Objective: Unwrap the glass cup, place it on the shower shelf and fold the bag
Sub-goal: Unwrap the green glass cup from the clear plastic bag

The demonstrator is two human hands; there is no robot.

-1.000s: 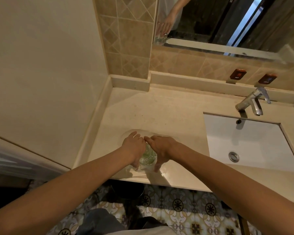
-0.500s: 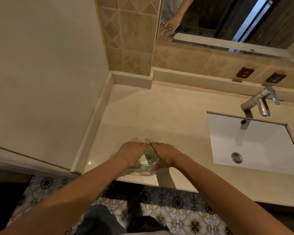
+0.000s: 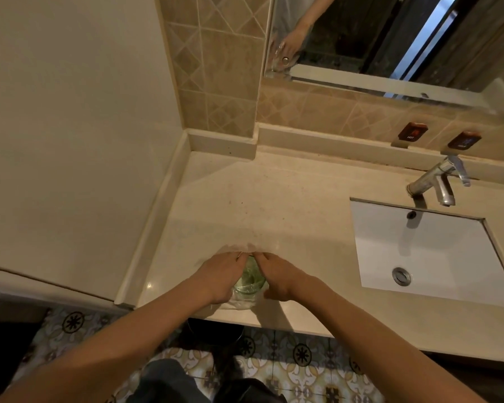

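Note:
A greenish glass cup stands upright near the front edge of the beige vanity counter, still inside a clear plastic bag. My left hand presses against the cup's left side and my right hand against its right side. The fingertips of both hands pinch the bag's film at the far rim of the cup. Crumpled film spreads on the counter beyond the fingers. The cup's lower part is hidden by my hands.
A white rectangular sink with a chrome tap lies to the right. A mirror hangs above the tiled backsplash. A plain wall closes the left side. Patterned floor tiles show below the counter edge.
Both hands have closed in around the cup and their fingertips now pinch the bag at the far rim. The camera has drifted, so the scene sits a little differently in view.

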